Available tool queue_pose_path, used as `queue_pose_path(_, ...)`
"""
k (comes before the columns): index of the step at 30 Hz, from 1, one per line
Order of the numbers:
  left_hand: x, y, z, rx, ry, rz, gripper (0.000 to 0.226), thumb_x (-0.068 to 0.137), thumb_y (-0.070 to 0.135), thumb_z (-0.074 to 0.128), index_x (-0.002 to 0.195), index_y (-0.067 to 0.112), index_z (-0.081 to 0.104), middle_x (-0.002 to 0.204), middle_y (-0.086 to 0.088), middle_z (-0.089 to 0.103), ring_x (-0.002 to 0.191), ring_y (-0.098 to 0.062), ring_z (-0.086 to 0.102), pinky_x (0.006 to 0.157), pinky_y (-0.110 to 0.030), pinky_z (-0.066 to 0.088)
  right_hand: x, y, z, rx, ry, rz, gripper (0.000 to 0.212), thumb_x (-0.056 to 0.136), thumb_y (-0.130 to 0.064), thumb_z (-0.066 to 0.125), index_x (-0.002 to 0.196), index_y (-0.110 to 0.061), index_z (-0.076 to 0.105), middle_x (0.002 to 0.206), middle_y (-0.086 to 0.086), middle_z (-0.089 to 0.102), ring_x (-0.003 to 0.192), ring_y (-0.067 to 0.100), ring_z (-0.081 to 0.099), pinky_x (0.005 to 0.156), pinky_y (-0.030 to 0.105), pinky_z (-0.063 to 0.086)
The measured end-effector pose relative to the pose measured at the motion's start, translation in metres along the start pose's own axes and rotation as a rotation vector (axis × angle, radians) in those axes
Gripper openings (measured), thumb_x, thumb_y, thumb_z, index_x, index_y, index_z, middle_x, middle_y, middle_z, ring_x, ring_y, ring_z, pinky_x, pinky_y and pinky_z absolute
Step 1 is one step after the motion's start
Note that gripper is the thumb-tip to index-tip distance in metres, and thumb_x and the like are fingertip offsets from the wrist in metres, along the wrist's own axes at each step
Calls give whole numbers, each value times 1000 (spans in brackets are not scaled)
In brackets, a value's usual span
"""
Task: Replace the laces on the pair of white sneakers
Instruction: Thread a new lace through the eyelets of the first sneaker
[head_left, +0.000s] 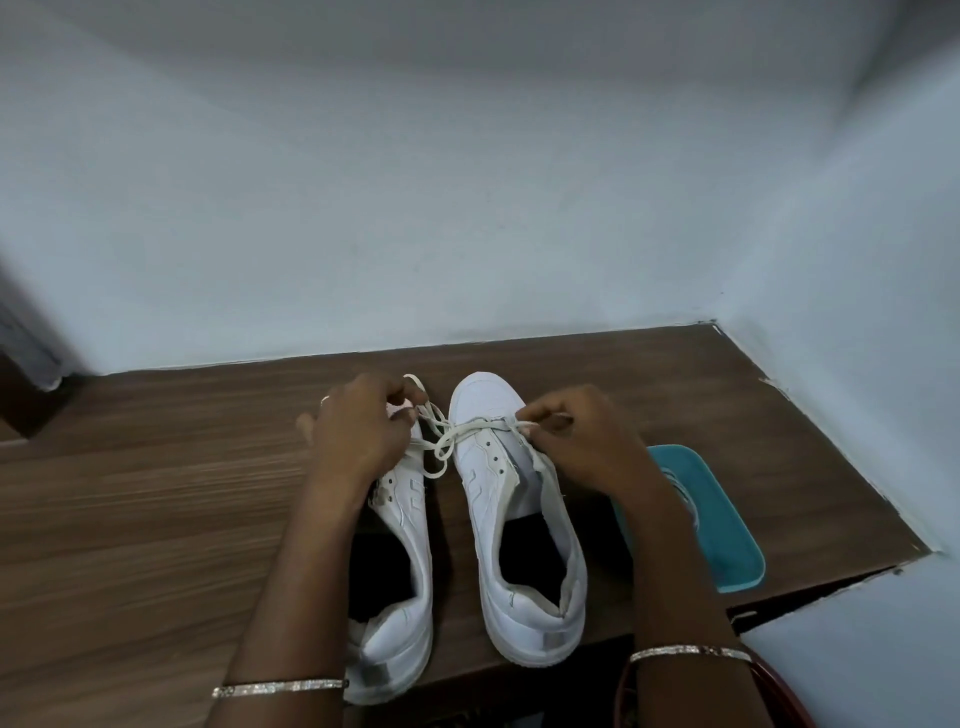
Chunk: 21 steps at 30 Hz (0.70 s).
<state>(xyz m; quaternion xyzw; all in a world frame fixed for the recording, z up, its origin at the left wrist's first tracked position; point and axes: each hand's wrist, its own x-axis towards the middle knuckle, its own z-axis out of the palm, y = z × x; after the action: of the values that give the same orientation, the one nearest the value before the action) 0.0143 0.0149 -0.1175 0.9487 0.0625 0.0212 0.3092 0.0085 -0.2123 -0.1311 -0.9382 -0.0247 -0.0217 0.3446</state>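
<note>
Table: dark wood grain, set into a corner of pale walls.

Left bangle: thin, glittering, on the left forearm near the bottom edge.

Left hand: above the toe of the left sneaker, fingers curled, fingertips pinching a loop of lace.

Left sneaker: white, toe toward the wall, heel toward the person, front part hidden under the left hand. It stands just beside its pair, the two not touching.

Lace: off-white and flat. It runs from the left hand's pinch, loops loosely in the gap between the shoes, and crosses the foremost eyelets of the right sneaker.

Right sneaker: white, upright, toe toward the wall. The eyelets further back are bare and the tongue is exposed.

Right hand: at the right side of that shoe's eyelet row, fingers curled, thumb and fingertip pinching the lace there.

Right bangle: matching, on the right forearm.

Tray: teal, rounded corners, near the table's right edge, partly behind the right forearm. Contents pale and blurred, cannot tell what.
</note>
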Motion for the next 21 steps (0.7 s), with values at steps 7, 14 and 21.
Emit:
queue_pose_path(7, -7, 9, -2, 226, -120, 44, 10, 82, 51, 73, 82, 42, 68, 121, 13, 59, 131, -24, 42, 104, -46, 24, 2, 9, 2, 193, 244, 137, 16, 89, -18, 69, 76, -26, 71, 80, -12, 72, 76, 2, 65, 68, 25, 49)
queue_pose_path(14, -4, 6, -1, 195, -84, 63, 9, 88, 41, 69, 83, 34, 69, 97, 17, 50, 129, -22, 42, 103, -47, 25, -5, 14, -28, 1537, 486, 398, 21, 103, -21, 44, 85, -17, 53, 67, 0, 69, 60, 13, 66, 57, 25, 38)
queue_pose_path(21, 1, -4, -13, -770, -153, -69, 18, 104, 22, 52, 88, 18, 59, 94, 3, 77, 99, -23, 69, 90, -43, 48, -13, 10, -39, 1012, 553, 356, 23, 93, -24, 63, 71, -18, 61, 53, -10, 46, 48, 6, 41, 47, 19, 34)
